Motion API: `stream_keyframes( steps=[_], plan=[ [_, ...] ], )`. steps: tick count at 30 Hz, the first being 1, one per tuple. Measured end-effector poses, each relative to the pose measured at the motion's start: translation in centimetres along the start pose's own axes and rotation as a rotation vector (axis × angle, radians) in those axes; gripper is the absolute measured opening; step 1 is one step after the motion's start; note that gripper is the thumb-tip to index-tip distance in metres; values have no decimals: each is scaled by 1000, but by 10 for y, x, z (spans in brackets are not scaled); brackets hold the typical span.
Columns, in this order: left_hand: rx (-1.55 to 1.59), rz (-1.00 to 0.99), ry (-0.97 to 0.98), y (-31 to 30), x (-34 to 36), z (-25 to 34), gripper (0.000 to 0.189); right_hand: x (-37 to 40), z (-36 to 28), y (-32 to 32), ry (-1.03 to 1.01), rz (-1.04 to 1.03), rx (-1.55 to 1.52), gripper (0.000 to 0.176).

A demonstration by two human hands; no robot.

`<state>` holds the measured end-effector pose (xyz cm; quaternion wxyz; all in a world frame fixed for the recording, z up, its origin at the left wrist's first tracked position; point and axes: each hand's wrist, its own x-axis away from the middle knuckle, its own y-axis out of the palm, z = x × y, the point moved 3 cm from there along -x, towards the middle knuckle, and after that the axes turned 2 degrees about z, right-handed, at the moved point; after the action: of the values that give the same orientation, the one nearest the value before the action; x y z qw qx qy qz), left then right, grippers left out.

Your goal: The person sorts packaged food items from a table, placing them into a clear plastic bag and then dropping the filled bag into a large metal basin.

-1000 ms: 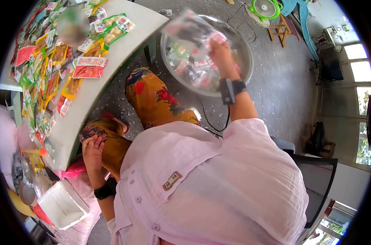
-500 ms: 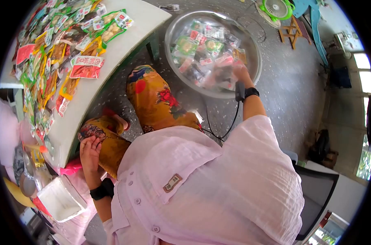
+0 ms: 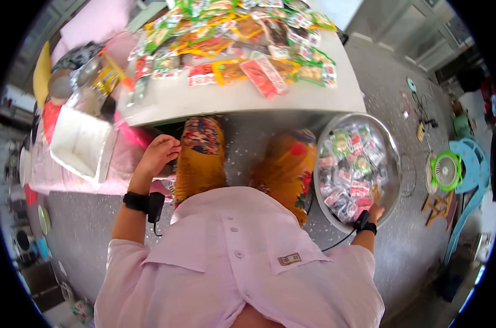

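My left hand (image 3: 159, 154) hovers beside my left knee, near the table's front edge. Its fingers are loosely bent and slightly apart, and nothing shows in them. To the right, my right hand (image 3: 376, 212) is inside the near rim of a large metal basin (image 3: 392, 147). It is next to a pink-red food packet (image 3: 363, 204) among several sealed packets. Its fingers are too small and partly hidden to show whether they grip anything. On the white table (image 3: 248, 104) lies a wide spread of colourful food packets, with a red-and-white packet (image 3: 263, 75) near the front.
At left, a white foam box (image 3: 78, 145) stands on a pink cloth (image 3: 130, 175), near bowls and bags. A green fan (image 3: 445, 169), a small wooden stool (image 3: 438, 206) and a blue chair (image 3: 472, 164) are on the floor at right. Cables hang from both wrist straps.
The view has swung left, so the table is now straight ahead and the basin at right. My right hand, blurred over the packets before, is now lower at the basin's near rim.
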<state>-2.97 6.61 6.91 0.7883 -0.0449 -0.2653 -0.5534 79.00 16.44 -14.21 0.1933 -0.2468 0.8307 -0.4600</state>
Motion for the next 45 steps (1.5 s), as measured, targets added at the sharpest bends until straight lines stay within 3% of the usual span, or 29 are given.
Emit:
stream_keyframes(
  steps=[1, 2, 4, 5, 8, 9, 12, 14, 16, 20, 24, 30, 33, 36, 39, 42, 45],
  plan=[
    [-6, 23, 18, -9, 3, 3, 11, -4, -17, 2, -83, -12, 42, 36],
    [-11, 44, 36, -17, 5, 5, 11, 28, -81, -29, -150, -16, -2, 34],
    [-75, 136, 115, -43, 11, 13, 10, 12, -102, -8, -185, -175, -111, 30],
    [-126, 179, 144, -59, 13, 17, 10, -5, -99, 15, -410, -61, -70, 23],
    [-326, 312, 317, -93, 35, 40, 9, 26, -166, 20, -248, -468, -560, 18],
    [-425, 393, 389, -111, 42, 47, 10, 76, -216, -7, -179, -446, -630, 17],
    [-816, 735, 702, -170, 60, 64, 13, 121, -279, -15, -239, -578, -777, 15],
    [-987, 975, 578, -204, 77, 77, 18, 150, -314, -24, -227, -588, -753, 21],
    [-1269, 1053, 542, -254, 75, 73, 23, 166, -338, -27, -240, -592, -813, 24],
    [-1271, 813, 186, -294, 69, 55, 32, 201, -383, -40, -338, -631, -848, 25],
    [-1272, 643, -10, -315, 47, 47, 28, 224, -402, -44, -411, -626, -822, 22],
    [-1040, 587, -243, -298, 54, 54, 24, 234, -404, -40, -384, -663, -840, 21],
    [-1046, 674, 196, -314, 44, 51, 17, 240, -408, -38, -380, -674, -863, 20],
    [-1046, 591, 276, -321, 37, 41, 19, 251, -417, -42, -387, -676, -856, 19],
    [-1256, 573, 219, -324, 30, 42, 24, 261, -423, -41, -386, -708, -864, 20],
    [-1293, 638, 160, -330, 27, 44, 27, 267, -425, -39, -377, -727, -880, 19],
    [-1180, 734, 311, -340, 35, 49, 26, 273, -424, -40, -379, -741, -888, 17]
  ],
)
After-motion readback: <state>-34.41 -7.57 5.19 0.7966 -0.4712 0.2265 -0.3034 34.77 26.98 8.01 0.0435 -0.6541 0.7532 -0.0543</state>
